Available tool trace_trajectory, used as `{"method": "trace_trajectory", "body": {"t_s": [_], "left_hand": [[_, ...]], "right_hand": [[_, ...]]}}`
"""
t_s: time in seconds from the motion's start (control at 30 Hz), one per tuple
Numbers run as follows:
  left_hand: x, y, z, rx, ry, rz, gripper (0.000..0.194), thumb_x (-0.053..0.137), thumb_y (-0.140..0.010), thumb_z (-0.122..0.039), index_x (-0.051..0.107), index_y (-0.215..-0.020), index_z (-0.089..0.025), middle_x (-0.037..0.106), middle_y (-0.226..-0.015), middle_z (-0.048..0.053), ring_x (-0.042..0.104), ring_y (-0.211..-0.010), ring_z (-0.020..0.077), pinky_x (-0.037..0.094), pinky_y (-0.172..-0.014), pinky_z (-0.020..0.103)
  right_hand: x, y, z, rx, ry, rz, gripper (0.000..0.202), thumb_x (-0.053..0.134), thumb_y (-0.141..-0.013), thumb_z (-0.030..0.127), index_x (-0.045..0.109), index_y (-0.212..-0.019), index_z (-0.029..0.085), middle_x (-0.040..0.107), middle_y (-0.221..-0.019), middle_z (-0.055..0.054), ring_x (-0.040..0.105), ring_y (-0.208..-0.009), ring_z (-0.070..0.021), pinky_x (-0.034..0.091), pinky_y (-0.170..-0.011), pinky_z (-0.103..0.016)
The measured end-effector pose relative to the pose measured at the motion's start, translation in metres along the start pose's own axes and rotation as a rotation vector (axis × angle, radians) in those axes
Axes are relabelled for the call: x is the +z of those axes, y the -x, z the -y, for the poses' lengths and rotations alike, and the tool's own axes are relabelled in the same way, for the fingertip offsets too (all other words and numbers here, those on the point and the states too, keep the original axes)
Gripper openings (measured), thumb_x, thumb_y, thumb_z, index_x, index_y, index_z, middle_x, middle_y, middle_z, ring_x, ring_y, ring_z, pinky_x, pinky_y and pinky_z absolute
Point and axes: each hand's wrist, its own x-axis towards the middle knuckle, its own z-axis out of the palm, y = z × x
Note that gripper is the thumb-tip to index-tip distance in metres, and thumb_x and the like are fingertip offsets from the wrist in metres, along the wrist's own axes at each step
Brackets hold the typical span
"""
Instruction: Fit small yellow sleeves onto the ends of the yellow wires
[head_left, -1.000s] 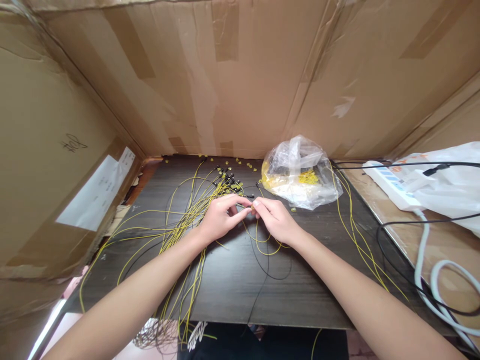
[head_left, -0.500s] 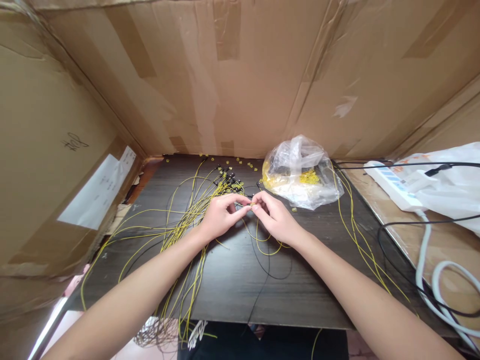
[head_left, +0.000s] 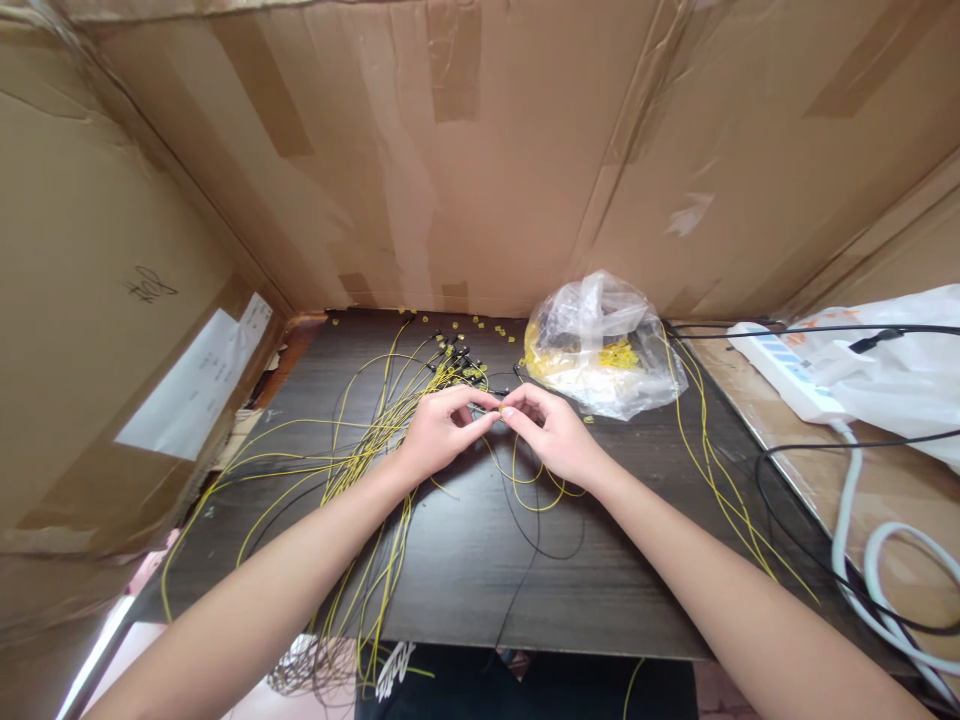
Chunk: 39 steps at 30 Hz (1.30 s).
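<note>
My left hand (head_left: 444,425) and my right hand (head_left: 551,430) meet fingertip to fingertip over the middle of the dark table. Between the fingertips shows a tiny yellow clip (head_left: 501,408), mostly covered; my right thumb and forefinger pinch it. The left thumb and forefinger are closed on what looks like a thin wire, its end hidden. Loose loops of yellow wire (head_left: 537,508) and black wire (head_left: 582,545) lie below the hands. Just behind them is a cluster of black wire ends (head_left: 461,360) among small yellow clips (head_left: 478,372).
A bundle of yellow wires (head_left: 360,455) runs left and over the table's front edge. A clear plastic bag (head_left: 600,350) with yellow pieces stands behind my right hand. To the right are a white power strip (head_left: 787,370) and cables. Cardboard walls (head_left: 480,180) enclose the table.
My right fingertips have shifted slightly left against the left ones, covering more of the yellow clip. Otherwise the scene looks the same.
</note>
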Motion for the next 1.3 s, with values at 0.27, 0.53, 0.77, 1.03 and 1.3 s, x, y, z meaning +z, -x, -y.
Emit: {"method": "trace_trajectory", "body": {"t_s": [0.27, 0.53, 0.77, 1.03, 1.3], "left_hand": [[-0.0009, 0.0004, 0.0026, 0.048, 0.009, -0.008, 0.008, 0.076, -0.087, -0.021, 0.08, -0.092, -0.019, 0.079, -0.085, 0.003, 0.061, -0.054, 0.0078, 0.051, -0.056, 0.019], [-0.0013, 0.0008, 0.0059, 0.02, 0.087, 0.0, 0.011, 0.076, -0.087, -0.024, 0.082, -0.095, -0.019, 0.08, -0.086, 0.006, 0.063, -0.06, 0.0097, 0.05, -0.055, 0.019], [-0.0017, -0.0001, 0.002, -0.029, 0.08, 0.006, 0.01, 0.076, -0.087, -0.024, 0.082, -0.094, -0.02, 0.078, -0.083, 0.004, 0.057, -0.054, 0.0077, 0.048, -0.055, 0.02], [-0.0002, -0.0005, -0.0011, -0.065, 0.049, 0.037, 0.01, 0.075, -0.086, -0.025, 0.079, -0.091, -0.017, 0.076, -0.079, 0.003, 0.057, -0.05, 0.0066, 0.048, -0.053, 0.019], [-0.0001, 0.0003, -0.0036, 0.004, 0.009, 0.02, 0.008, 0.073, -0.088, -0.023, 0.077, -0.092, -0.018, 0.076, -0.083, 0.002, 0.057, -0.052, 0.0069, 0.049, -0.058, 0.021]], "right_hand": [[-0.0015, -0.0017, 0.0012, 0.029, -0.054, 0.044, 0.023, 0.057, -0.093, 0.041, 0.062, -0.086, 0.02, 0.064, -0.077, -0.002, 0.06, -0.074, -0.0173, 0.046, -0.071, -0.032], [-0.0026, -0.0015, 0.0015, 0.012, -0.083, 0.055, 0.023, 0.06, -0.093, 0.042, 0.064, -0.089, 0.019, 0.067, -0.079, -0.002, 0.062, -0.076, -0.0172, 0.048, -0.073, -0.032], [-0.0009, -0.0009, 0.0018, 0.008, -0.026, 0.049, 0.027, 0.056, -0.096, 0.045, 0.062, -0.088, 0.019, 0.064, -0.077, -0.001, 0.059, -0.073, -0.0161, 0.045, -0.068, -0.029], [0.0005, 0.003, 0.0076, -0.071, 0.221, 0.005, 0.028, 0.046, -0.101, 0.038, 0.06, -0.085, 0.019, 0.055, -0.069, 0.001, 0.048, -0.062, -0.0142, 0.035, -0.06, -0.028], [0.0007, 0.002, 0.0075, -0.098, 0.25, 0.012, 0.037, 0.04, -0.104, 0.037, 0.054, -0.075, 0.02, 0.054, -0.067, 0.001, 0.051, -0.064, -0.0145, 0.036, -0.063, -0.028]]}}
